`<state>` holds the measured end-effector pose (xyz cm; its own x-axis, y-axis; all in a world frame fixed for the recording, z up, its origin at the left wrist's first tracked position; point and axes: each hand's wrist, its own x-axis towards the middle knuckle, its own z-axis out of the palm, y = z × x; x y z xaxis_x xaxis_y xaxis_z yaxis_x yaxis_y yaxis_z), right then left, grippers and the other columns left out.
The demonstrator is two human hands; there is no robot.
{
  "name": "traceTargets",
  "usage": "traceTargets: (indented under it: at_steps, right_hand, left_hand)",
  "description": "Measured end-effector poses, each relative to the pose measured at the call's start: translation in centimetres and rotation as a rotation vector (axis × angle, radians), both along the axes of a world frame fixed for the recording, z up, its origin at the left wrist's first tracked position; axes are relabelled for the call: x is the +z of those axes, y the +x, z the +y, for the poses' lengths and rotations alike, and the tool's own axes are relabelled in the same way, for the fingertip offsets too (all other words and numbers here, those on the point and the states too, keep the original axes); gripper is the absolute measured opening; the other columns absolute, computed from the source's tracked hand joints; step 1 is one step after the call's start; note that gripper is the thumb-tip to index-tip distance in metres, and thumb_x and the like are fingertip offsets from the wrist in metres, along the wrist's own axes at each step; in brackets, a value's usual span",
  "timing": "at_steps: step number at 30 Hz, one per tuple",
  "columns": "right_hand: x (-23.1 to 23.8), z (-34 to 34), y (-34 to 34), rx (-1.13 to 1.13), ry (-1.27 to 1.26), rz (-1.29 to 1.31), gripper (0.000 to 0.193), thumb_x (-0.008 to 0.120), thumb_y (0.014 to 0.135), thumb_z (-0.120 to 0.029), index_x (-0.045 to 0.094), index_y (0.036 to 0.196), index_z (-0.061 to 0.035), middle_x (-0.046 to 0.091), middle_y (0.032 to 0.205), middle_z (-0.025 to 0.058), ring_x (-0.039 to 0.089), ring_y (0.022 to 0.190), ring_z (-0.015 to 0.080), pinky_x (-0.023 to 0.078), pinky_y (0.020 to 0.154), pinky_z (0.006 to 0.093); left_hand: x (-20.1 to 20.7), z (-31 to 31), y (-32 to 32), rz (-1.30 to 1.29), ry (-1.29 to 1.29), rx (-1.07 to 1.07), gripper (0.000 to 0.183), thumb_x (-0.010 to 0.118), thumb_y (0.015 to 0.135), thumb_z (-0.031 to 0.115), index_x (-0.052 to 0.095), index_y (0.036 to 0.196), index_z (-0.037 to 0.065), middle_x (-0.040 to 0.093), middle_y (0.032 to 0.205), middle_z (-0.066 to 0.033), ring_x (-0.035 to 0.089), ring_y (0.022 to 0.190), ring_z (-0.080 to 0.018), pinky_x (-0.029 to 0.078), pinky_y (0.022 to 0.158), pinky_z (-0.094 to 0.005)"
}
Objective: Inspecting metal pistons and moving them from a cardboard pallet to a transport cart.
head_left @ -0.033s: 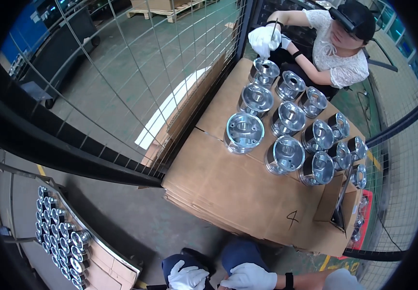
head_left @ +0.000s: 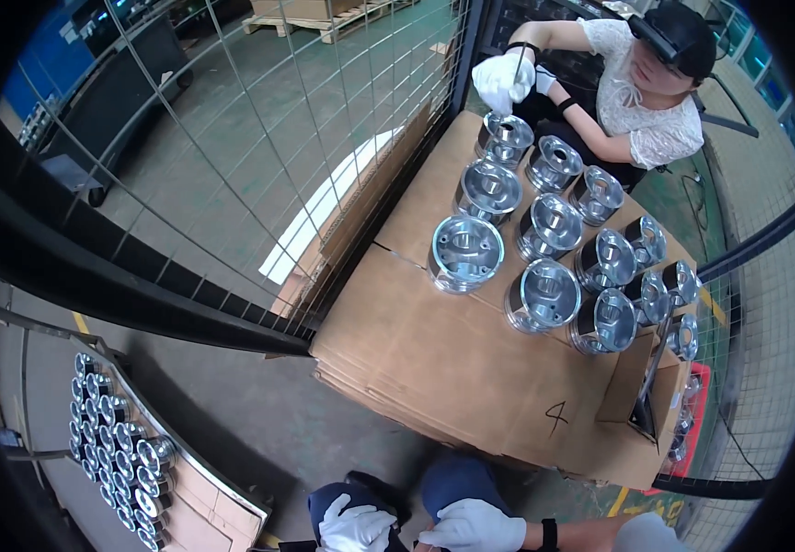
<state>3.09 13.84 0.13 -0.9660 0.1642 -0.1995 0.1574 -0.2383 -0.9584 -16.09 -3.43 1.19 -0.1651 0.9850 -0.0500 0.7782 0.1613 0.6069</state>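
Note:
My left hand [head_left: 358,528], in a white glove, rests on my left thigh with its fingers laid out over the dark blue trousers and nothing in it. Over my right thigh lies my gloved right hand [head_left: 480,528], its fingers drawn together and pointing left. A small tan bit shows at their tips, too little to make out. Beyond my knees, a cardboard-topped stack [head_left: 434,359] carries several shiny metal pistons [head_left: 549,296]. The nearest of them stand well apart from both hands. An open cardboard box [head_left: 620,386] sits at the stack's right corner.
Across the stack, a co-worker's gloved hand [head_left: 504,81] holds a thin rod over a far piston [head_left: 505,138]. Wire mesh [head_left: 223,138] rises at the left. More pistons [head_left: 121,451] stand on cardboard at lower left. A red crate [head_left: 697,414] is beyond the box.

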Motion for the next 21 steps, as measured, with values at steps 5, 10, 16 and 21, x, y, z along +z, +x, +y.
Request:
traceTargets:
  at_steps: [5,10,16,21]
  right_hand:
    - [-0.1,0.6,-1.1,0.152,0.09,0.038,0.036,0.06,0.098,-0.024,0.072,0.075,0.0006,0.072,0.071,0.0094,0.069,0.067,0.0149,0.052,0.061,0.0299]
    - [-5.0,-1.5,5.4,0.161,0.195,-0.141,0.037,0.067,0.076,-0.006,0.066,0.113,-0.0078,0.056,0.068,0.0011,0.056,0.059,0.022,0.047,0.068,0.0392]
    - [2.0,1.5,0.7,0.069,0.811,0.447,0.035,0.07,0.073,-0.009,0.07,0.106,-0.0009,0.065,0.081,0.0073,0.062,0.077,0.025,0.05,0.088,0.045]
    - [-0.8,2.4,7.0,-0.102,1.017,0.176,0.032,0.071,0.078,-0.005,0.068,0.108,0.0031,0.067,0.099,0.0162,0.061,0.098,0.0336,0.046,0.096,0.05]
  left_hand:
    - [-1.0,-1.0,-0.3,-0.024,0.027,0.054,0.026,0.065,0.077,0.018,0.069,0.102,0.014,0.068,0.099,-0.0027,0.062,0.102,-0.0227,0.037,0.107,-0.0506]
    - [-2.7,-0.3,1.3,-0.039,0.168,0.072,0.021,0.06,0.081,0.023,0.068,0.096,0.012,0.068,0.095,-0.0049,0.064,0.098,-0.0214,0.042,0.103,-0.0443]
    - [-2.7,-3.8,2.9,0.001,0.1,0.139,0.026,0.065,0.079,0.027,0.071,0.1,0.012,0.07,0.101,-0.0047,0.064,0.1,-0.0249,0.04,0.105,-0.0499]
    - [-1.7,-4.5,4.0,-0.009,0.11,0.095,0.027,0.065,0.079,0.024,0.071,0.101,0.01,0.07,0.102,-0.0058,0.063,0.102,-0.0261,0.04,0.104,-0.0521]
